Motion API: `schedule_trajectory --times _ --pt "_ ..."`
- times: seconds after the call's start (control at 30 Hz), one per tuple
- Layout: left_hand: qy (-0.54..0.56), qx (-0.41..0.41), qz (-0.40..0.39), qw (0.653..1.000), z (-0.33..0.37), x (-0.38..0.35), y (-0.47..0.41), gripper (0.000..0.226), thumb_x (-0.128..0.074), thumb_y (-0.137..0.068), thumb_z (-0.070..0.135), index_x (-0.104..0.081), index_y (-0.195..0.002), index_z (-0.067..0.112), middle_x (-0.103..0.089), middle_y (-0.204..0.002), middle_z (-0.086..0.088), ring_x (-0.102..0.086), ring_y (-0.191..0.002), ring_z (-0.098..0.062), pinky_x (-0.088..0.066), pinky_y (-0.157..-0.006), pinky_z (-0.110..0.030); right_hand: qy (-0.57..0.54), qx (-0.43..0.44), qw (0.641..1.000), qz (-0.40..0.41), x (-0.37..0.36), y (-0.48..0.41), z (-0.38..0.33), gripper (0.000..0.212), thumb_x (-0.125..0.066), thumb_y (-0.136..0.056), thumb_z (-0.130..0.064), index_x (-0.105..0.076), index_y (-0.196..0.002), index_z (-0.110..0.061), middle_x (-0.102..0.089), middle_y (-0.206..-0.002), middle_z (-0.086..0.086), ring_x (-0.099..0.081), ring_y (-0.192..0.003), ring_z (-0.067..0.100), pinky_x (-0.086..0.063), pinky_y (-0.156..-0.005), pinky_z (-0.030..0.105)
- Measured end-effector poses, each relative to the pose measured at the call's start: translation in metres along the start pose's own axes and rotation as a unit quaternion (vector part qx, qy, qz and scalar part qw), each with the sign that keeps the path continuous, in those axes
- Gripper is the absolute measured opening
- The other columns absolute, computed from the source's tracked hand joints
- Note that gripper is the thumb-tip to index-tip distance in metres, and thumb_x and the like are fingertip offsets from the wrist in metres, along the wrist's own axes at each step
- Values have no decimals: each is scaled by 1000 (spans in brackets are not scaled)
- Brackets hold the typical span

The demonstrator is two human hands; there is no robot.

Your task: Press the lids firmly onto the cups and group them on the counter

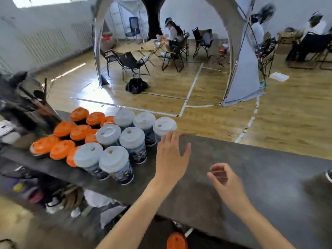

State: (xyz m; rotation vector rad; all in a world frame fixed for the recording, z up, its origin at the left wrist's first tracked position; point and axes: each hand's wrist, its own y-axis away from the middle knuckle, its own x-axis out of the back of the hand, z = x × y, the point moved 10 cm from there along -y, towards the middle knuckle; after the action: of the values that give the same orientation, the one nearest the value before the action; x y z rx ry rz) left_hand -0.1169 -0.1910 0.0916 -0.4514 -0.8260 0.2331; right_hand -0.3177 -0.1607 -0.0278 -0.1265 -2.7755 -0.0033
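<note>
At the far left of the frame, dark clutter (27, 97) sits on the desk (251, 159). It is too blurry to name. Just right of it stand nine cups with orange lids (64, 128), in three rows of three, packed close. Close against that bunch on its right are seven cups with white lids (132, 137): three at the back, two in the middle, two at the front. These cups (124, 174) are dark with pictures on them. Every lid sits on top of its cup. Both bunches are at the left-middle of the frame, on the grey desk.

Next comes the left hand (170, 153), in the middle of the frame. It is flat, with straight fingers, and holds nothing. Its fingertips (172, 134) are right by the last white cup (164, 125) in the back row. I cannot tell if they touch it.

Further right, the right hand (224, 180) hangs over bare desk, well apart from the cups. It is blurry. Its fingers bend loosely and I see nothing in them.

At the bottom of the frame, below the desk's near edge, is a lone lid (177, 240), orange. At the top, past the desk, is a wood floor (215, 119) with folding chairs (133, 63) and people (172, 35) sitting.
</note>
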Motion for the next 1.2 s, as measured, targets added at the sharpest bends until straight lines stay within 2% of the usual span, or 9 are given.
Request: schedule_trajectory --times 0.1,0.27,0.4,0.5,0.63,0.73,0.87,1.07,1.2 --pt "-141 -33 6 989 -18 9 -34 54 -78 -86 29 -56 -131 11 -57 -132 -9 -52 -126 -33 -40 -106 -47 9 16 1000 -8 -23 -2 -12 19 -76 -89 -18 -62 -95 -30 -70 -91 -8 -67 -83 7 -53 -73 19" --pt "-388 -49 -193 900 -60 -24 -83 85 -65 -96 44 -19 -158 9 -13 -167 -22 -4 -156 -44 4 -127 -56 19 26 999 -16 -31 5 -10 23 -78 -87 -16 -63 -95 -30 -69 -94 -16 -69 -85 11 -56 -78 28" --pt "-416 -101 -266 864 -68 -38 -92 84 -69 -94 29 -19 -159 16 -27 -163 -16 -5 -157 -41 11 -125 -55 21 12 1000 -14 -25 15 1 22 -79 -85 -13 -65 -94 -26 -71 -93 -12 -69 -86 12 -55 -80 31" --pt "-395 -160 -273 862 -54 -40 -89 90 -78 -87 40 -25 -157 21 -34 -157 -12 -14 -154 -37 14 -125 -52 20 5 1000 -11 -21 20 3 22 -79 -85 -12 -65 -95 -25 -70 -94 -16 -69 -88 12 -54 -79 23" --pt "-227 -211 -285 907 -9 -39 -69 91 -81 -74 59 -41 -150 30 -46 -137 -1 -34 -140 -27 11 -127 -45 42 10 999 -13 -15 20 -7 39 -82 -83 -31 -57 -113 -33 -65 -106 -20 -62 -107 3 -47 -83 11" --pt "-5 -160 -336 928 32 -30 -56 91 -89 -70 55 -44 -147 42 -47 -127 8 -41 -127 -15 -27 -118 -36 7 26 999 -22 -6 17 -34 80 -86 -72 -53 -43 -137 -37 -58 -130 -24 -54 -122 -6 -43 -97 16" --pt "169 -132 -344 914 80 -5 -56 87 -94 -67 47 -49 -141 50 -51 -133 19 -50 -123 3 -41 -99 -12 -92 38 995 11 19 16 -83 72 -91 -70 -33 -50 -129 -35 -70 -113 -19 -68 -106 4 -54 -84 21" --pt "414 -44 -282 864 118 15 -73 91 -84 -64 71 -55 -138 28 -69 -122 6 -69 -101 -10 -57 -76 -25 -178 131 974 51 45 17 -151 56 -85 -79 -11 -59 -119 -40 -75 -112 -3 -72 -105 18 -58 -85 27" --pt "475 10 -263 840 130 9 -85 85 -85 -64 70 -59 -133 28 -72 -124 -1 -68 -117 -23 -57 -99 -42 -157 140 974 87 62 8 -172 53 -87 -73 -31 -58 -117 -36 -74 -106 -7 -72 -96 13 -58 -78 31"
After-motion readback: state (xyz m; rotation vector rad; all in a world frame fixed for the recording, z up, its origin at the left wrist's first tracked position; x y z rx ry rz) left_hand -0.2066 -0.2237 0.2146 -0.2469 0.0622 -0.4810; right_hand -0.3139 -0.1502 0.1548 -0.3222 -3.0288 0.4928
